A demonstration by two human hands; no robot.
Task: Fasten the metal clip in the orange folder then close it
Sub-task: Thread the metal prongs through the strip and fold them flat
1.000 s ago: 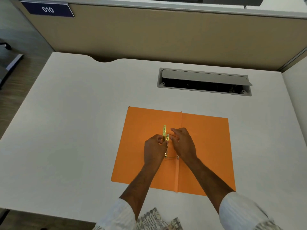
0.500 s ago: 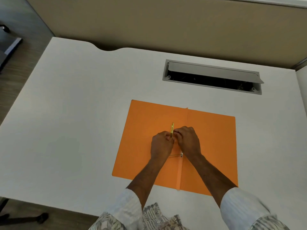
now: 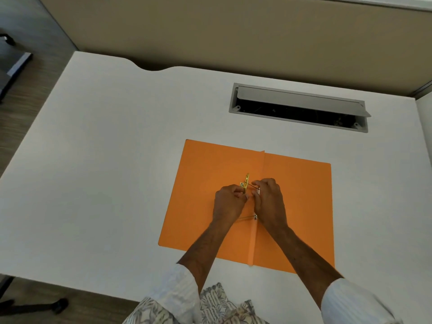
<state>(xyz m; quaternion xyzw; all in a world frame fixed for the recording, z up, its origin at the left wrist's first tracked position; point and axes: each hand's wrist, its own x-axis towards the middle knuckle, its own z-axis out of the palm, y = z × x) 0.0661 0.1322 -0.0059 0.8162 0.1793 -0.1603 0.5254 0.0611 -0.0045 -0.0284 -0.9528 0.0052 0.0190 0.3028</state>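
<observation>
The orange folder [image 3: 297, 206] lies open and flat on the white desk, its spine fold running toward me. A gold metal clip bar [image 3: 246, 183] stands on edge just left of the fold. My left hand [image 3: 228, 203] pinches the bar's near part. My right hand [image 3: 268, 202] grips a thin metal prong that runs from the fold to the bar. A second prong [image 3: 247, 217] shows between my wrists, lying toward the left. The bar's lower half is hidden by my fingers.
An open grey cable hatch [image 3: 299, 107] is set into the desk [image 3: 105, 171] behind the folder. A beige partition wall [image 3: 233, 31] rises along the desk's far edge. The desk's left edge drops to wooden floor with a chair base.
My hands have closed in together on the clip at the fold. The upper prong now reaches the bar. The view has tilted down, so the partition's label is out of sight.
</observation>
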